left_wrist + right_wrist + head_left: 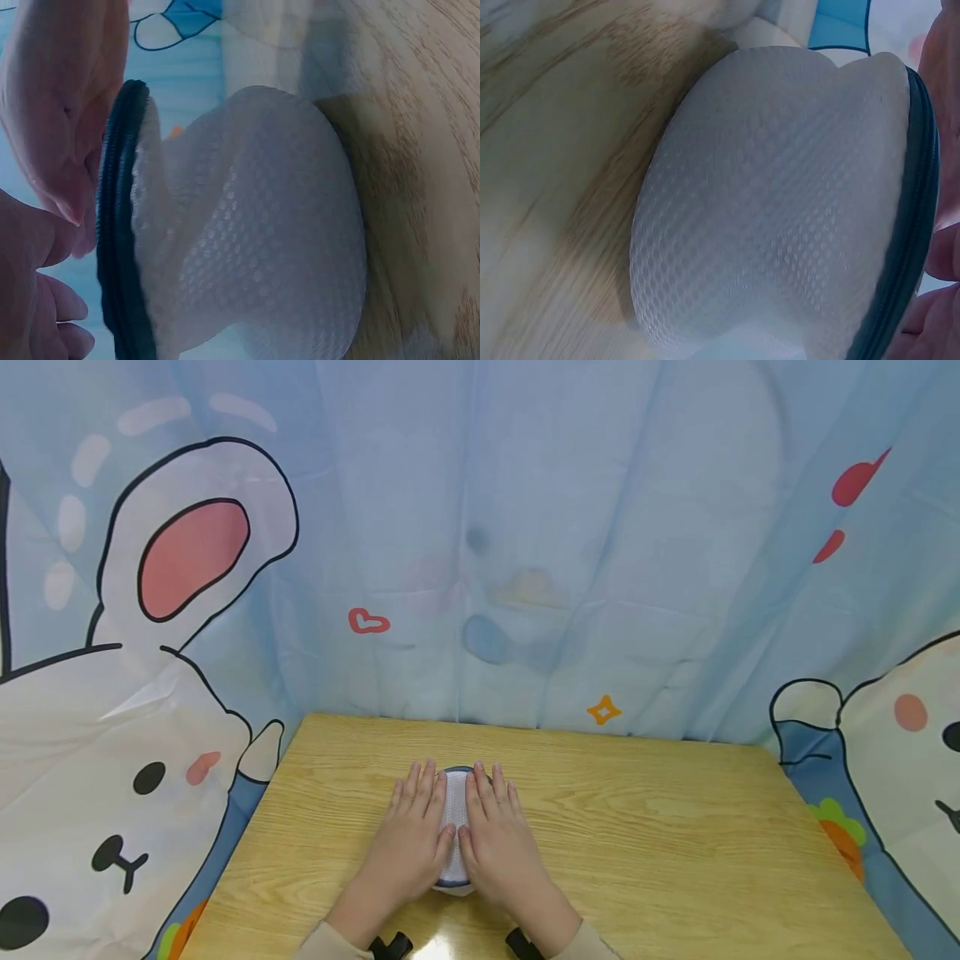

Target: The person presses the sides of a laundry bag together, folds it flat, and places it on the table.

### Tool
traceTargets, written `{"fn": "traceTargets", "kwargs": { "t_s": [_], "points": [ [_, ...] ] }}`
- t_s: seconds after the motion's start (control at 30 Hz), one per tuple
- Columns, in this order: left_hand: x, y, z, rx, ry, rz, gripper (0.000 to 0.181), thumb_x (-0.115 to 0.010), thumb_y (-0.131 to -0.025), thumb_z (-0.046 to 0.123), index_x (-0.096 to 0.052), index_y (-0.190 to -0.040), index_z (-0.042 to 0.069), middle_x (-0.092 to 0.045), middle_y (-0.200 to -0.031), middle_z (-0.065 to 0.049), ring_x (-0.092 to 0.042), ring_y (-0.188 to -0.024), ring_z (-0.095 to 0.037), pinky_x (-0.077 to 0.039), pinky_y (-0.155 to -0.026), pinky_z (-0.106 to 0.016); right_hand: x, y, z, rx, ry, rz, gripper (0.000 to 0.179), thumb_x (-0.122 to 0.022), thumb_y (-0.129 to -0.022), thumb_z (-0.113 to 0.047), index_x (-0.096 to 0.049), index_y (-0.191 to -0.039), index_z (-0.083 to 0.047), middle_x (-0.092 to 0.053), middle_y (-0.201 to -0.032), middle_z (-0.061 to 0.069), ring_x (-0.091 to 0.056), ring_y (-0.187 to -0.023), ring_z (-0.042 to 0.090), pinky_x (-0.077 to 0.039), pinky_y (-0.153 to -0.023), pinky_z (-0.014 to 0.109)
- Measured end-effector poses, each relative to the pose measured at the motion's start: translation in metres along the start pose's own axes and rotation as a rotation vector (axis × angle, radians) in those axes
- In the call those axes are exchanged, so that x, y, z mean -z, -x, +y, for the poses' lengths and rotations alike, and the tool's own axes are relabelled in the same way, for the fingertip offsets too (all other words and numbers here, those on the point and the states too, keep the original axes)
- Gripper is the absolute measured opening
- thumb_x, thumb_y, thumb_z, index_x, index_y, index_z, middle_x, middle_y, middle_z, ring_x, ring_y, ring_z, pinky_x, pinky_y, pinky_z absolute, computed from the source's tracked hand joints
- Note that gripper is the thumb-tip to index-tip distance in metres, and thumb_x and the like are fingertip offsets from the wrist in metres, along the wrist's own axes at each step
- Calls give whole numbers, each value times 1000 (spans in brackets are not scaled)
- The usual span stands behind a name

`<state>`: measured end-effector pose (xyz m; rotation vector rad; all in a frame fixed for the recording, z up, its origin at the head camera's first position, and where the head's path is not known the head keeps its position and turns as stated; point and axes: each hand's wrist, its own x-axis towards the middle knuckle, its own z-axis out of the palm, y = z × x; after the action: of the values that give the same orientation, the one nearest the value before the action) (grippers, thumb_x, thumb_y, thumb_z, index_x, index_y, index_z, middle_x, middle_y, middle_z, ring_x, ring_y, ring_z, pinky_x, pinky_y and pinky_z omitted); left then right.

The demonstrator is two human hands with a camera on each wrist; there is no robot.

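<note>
A white mesh laundry bag [455,814] with a dark blue zipper rim stands on the wooden table in front of me. My left hand [408,843] lies flat along its left side, fingers straight and pointing away. On the other side, my right hand [504,847] rests with straight fingers too, mirroring the left. A strip of mesh shows between the two hands. In the left wrist view, the soft mesh wall [270,217] bulges below the zipper [120,217], with creases in it. The right wrist view shows the same bag's dented wall [742,202], with fingers [949,150] just above the zipper.
The light wooden table [675,843] extends farther to the right of the bag than to its left. Behind its far edge hangs a pale blue curtain [570,527] printed with cartoon animals. Black camera mounts [393,946] sit at both wrists.
</note>
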<state>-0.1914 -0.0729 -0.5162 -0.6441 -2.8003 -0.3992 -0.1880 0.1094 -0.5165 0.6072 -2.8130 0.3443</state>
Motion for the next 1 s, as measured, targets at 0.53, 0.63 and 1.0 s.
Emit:
{"fn": "traceTargets", "kwargs": {
  "t_s": [0.53,0.63,1.0],
  "points": [
    [-14,-3,2,20,-9,-17,72,-45,-113,40,-27,-168,-2,-15,-179,-24,-10,-168,-41,-20,-135,-58,-8,-2,-1,-13,51,-59,69,-42,-114,-36,-25,-169,3,-7,-181,19,-5,-169,42,-17,-135,62],
    [-17,-4,3,25,-2,-27,72,-44,-114,40,-25,-169,-2,-12,-180,-23,-9,-168,-40,-19,-135,-58,-9,-2,0,-19,41,-68,69,-41,-114,-36,-25,-169,2,-7,-181,19,-5,-169,43,-16,-135,62],
    [-29,-5,2,36,3,-69,71,-43,-114,39,-24,-169,-1,-10,-180,-22,-7,-169,-39,-18,-136,-57,-19,-3,6,-48,-3,-113,68,-41,-114,-37,-26,-169,1,-9,-181,19,-6,-168,45,-15,-135,63]
  ]
}}
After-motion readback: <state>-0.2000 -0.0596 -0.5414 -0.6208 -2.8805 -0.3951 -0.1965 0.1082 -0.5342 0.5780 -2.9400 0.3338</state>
